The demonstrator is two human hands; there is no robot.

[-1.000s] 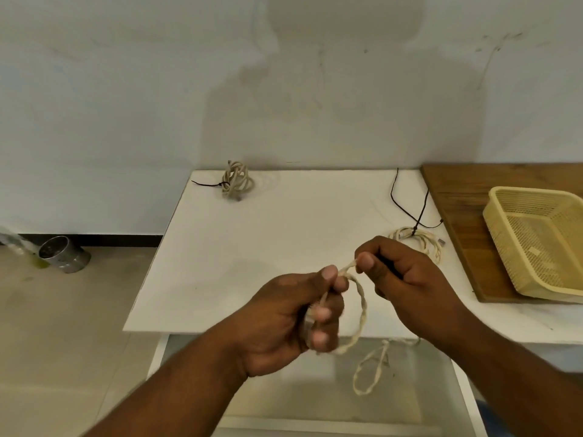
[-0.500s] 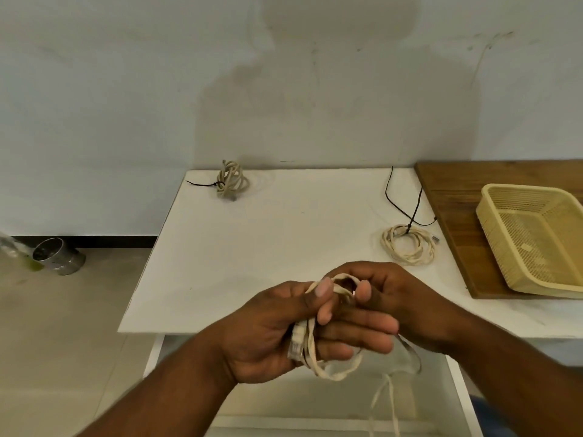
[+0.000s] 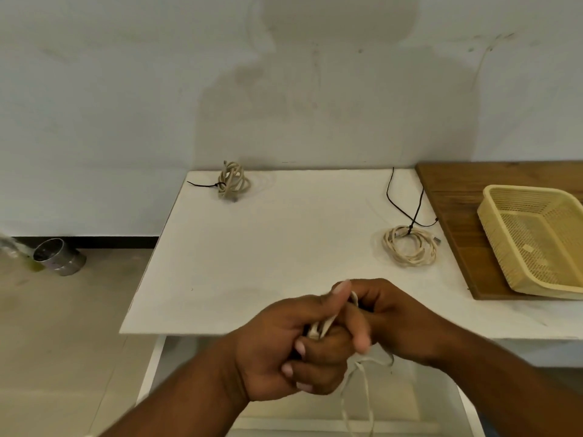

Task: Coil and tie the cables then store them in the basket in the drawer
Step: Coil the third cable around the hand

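Note:
My left hand (image 3: 284,345) and my right hand (image 3: 394,323) are pressed together over the front edge of the white table (image 3: 268,247), both closed on a cream cable (image 3: 325,324). Its loose end (image 3: 356,392) hangs in a loop below my hands, over the open drawer (image 3: 315,414). A coiled cream cable (image 3: 410,249) with a black tie lies at the table's right. Another tied coil (image 3: 232,181) sits at the far left corner. The yellow mesh basket (image 3: 517,197) rests on a wooden board (image 3: 457,190) at the right.
A metal can (image 3: 58,256) stands on the floor at the left, by the wall. The wall runs directly behind the table. The drawer's white frame (image 3: 151,367) sticks out below the tabletop.
My hands have come together and closed tighter on the cable, drawing the open loop into my fists. The hanging end has swung lower.

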